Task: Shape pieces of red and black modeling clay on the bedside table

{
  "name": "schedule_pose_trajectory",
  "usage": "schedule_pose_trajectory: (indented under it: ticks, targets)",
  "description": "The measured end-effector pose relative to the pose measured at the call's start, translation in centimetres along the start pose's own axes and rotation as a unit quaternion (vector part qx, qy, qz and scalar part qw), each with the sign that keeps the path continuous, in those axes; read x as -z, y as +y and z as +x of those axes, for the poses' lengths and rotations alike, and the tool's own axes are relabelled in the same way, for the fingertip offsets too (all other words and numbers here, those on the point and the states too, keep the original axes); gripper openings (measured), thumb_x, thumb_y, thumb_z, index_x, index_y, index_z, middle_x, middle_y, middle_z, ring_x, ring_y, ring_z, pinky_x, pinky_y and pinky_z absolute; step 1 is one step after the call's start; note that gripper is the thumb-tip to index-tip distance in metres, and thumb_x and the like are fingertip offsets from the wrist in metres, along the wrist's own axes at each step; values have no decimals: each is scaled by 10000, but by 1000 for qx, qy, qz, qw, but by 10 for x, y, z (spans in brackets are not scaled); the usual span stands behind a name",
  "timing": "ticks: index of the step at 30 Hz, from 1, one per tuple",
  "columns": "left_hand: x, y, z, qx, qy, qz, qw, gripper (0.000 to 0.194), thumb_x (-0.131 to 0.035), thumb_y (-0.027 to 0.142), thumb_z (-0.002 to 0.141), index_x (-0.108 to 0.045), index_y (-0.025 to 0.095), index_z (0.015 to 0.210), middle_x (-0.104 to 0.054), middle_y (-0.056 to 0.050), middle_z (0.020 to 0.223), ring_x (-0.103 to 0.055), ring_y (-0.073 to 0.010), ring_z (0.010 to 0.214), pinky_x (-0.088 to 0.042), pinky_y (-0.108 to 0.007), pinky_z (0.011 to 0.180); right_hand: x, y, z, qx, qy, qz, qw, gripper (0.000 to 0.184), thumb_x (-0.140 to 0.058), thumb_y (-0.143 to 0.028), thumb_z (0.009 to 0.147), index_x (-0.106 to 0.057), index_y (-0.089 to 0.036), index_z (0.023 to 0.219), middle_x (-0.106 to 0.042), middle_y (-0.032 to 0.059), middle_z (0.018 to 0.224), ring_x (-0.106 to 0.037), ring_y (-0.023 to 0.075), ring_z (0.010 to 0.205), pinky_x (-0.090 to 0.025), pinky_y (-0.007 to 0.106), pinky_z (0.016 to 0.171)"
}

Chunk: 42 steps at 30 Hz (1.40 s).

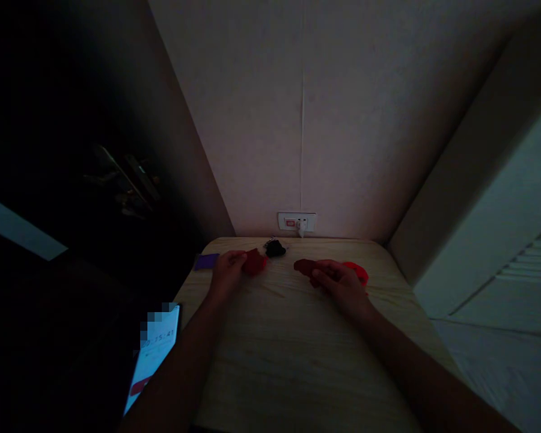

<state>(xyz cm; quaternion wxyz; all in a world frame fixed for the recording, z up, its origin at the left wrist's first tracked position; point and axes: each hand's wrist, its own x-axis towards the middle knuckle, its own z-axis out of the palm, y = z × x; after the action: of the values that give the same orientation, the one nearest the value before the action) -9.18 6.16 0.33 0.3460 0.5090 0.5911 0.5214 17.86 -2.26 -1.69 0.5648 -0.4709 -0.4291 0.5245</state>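
On a light wooden table [275, 337] my left hand [225, 273] reaches to the far left and closes its fingers on a small dark red piece [255, 263]. My right hand [338, 282] lies at the far middle, fingers curled over another dark red piece [304, 266], with a brighter red piece [358, 272] just behind it. A small black object [275, 248] sits between the hands near the wall. The room is dim, so the pieces' shapes are hard to make out.
A purple flat item [206, 261] lies at the table's far left corner. A lit phone [155, 355] leans at the left edge. A wall socket [296, 222] with a plug and cord sits above the table. A white door [500, 240] stands to the right.
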Motion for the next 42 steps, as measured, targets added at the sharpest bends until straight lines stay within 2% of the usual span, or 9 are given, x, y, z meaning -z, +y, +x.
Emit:
schedule_pose_trajectory:
  ticks: [8,17,21,26,29,34,37,39,42]
  targets:
    - [-4,-16,5,-42,6,69,997,284,-693,434,739,-729,170,837,-758,-103,903,-690,-275,894,-513,-407,881,-4,-6,-3,-14,24,14,1000,488,-880,-484,650,-675,-191,982,-733,32,761,-643,154,592,-405,224,455]
    - [-3,-5,-8,-81,-42,122,988,351,-660,454,828,-743,148,977,-767,-126,1004,-715,-260,894,-542,-397,867,-3,-4,-3,-12,3,5,1000,446,-860,-472,691,-670,-182,971,-731,28,743,-629,140,586,-397,213,464]
    - [-3,-1,-17,-114,-40,152,981,349,-644,446,855,-751,160,1024,-738,-139,1062,-683,-285,996,-507,-432,952,-2,-2,-2,-11,5,5,1000,443,-861,-462,694,-674,-182,981,-738,32,760,-642,147,607,-414,220,481]
    - [-3,3,-28,-206,-42,272,939,362,-571,440,922,-745,177,1100,-685,-154,1129,-616,-326,1086,-455,-483,1022,-4,-7,-3,-13,6,5,1000,437,-867,-465,678,-670,-185,950,-740,30,750,-644,152,598,-423,234,495]
    - [-3,1,-30,-224,-43,308,924,384,-508,443,963,-731,186,1140,-671,-146,1133,-608,-319,1086,-457,-473,1023,-5,-9,-4,-10,5,-5,1000,441,-865,-477,674,-672,-183,941,-735,33,732,-636,155,581,-410,238,481]
    - [0,5,-31,-228,-26,283,931,416,-453,416,996,-677,179,1254,-642,-142,1202,-582,-299,1168,-421,-465,1083,-5,-7,-4,-19,11,10,1000,469,-876,-479,663,-665,-187,962,-742,34,774,-646,152,601,-413,227,473]
    - [1,24,-39,-266,18,241,933,400,-448,379,996,-674,151,1234,-616,-151,1222,-563,-293,1191,-388,-465,1115,-4,-6,-4,-16,12,15,1000,465,-884,-469,665,-665,-190,965,-735,23,762,-638,147,593,-399,220,460]
    - [-3,40,-50,-280,27,192,940,352,-486,375,976,-699,157,1151,-631,-136,1163,-584,-283,1143,-426,-437,1073,-3,-7,-4,-12,5,21,1000,438,-886,-459,671,-658,-193,933,-728,13,724,-625,142,574,-392,220,459]
    - [-19,57,-66,-221,-86,85,968,244,-566,381,935,-726,198,956,-697,-82,990,-655,-236,942,-526,-341,851,-3,-12,-5,-6,-19,31,999,386,-876,-448,701,-660,-195,897,-718,5,674,-610,135,551,-402,227,476]
